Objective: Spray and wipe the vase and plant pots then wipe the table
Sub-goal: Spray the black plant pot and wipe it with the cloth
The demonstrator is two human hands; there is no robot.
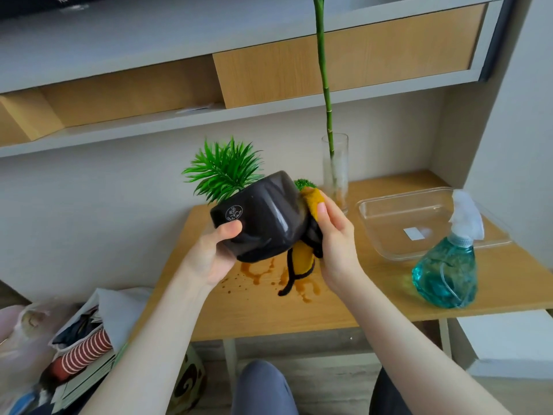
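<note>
hands (215,250) hold pot (263,217) over stains (257,274)

Head view, looking down, close over table (374,298)

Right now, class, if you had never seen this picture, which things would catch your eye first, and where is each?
First, the black plant pot, tilted above the table's middle: the left hand grips it while the right hand presses a yellow cloth to its side. Beneath it, brown stains mark the wooden table. At the right stands a blue spray bottle, with a tall glass vase at the back.
</note>
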